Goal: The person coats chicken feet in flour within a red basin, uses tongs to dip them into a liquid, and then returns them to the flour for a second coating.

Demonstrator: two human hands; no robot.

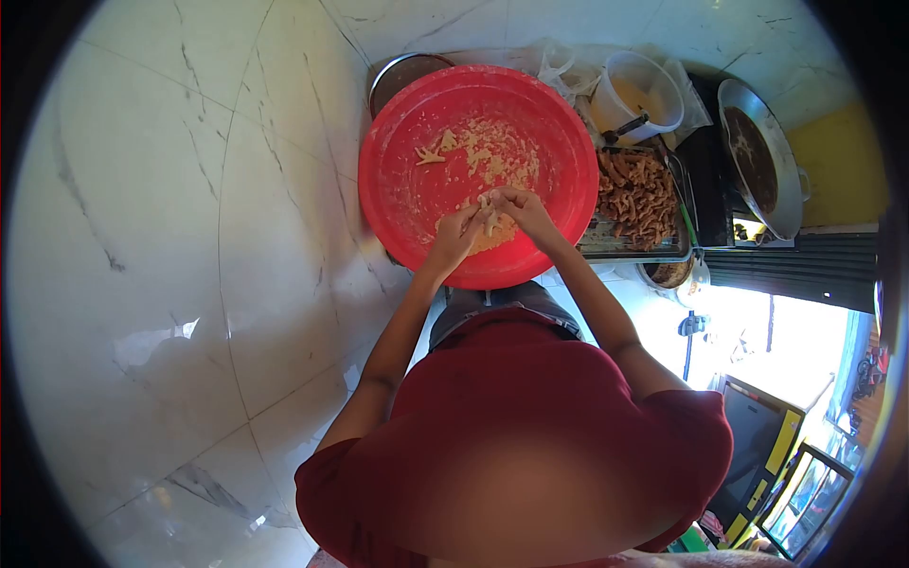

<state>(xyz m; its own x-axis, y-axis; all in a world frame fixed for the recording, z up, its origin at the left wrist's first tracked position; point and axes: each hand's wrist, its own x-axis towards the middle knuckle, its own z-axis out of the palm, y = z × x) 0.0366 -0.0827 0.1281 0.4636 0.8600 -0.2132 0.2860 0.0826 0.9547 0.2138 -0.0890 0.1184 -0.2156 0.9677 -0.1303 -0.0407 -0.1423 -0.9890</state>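
Over the near half of a large red basin (383,161), my left hand (459,232) and my right hand (521,206) come together, fingers closed on a pale, flour-coated piece (490,220) between them. Its shape resembles a chicken foot. Crumbly flour (497,156) is spread over the basin floor, with a thicker heap under my hands. Towards the back left of the basin lie coated pieces (432,155), apart from my hands.
Right of the basin, a tray (630,254) holds a pile of browned pieces (639,194). Behind it stands a clear bucket (620,76) with a dark handle across it. Farther right is a wide pan (786,175) of dark liquid. A round metal rim (393,71) shows behind the basin.
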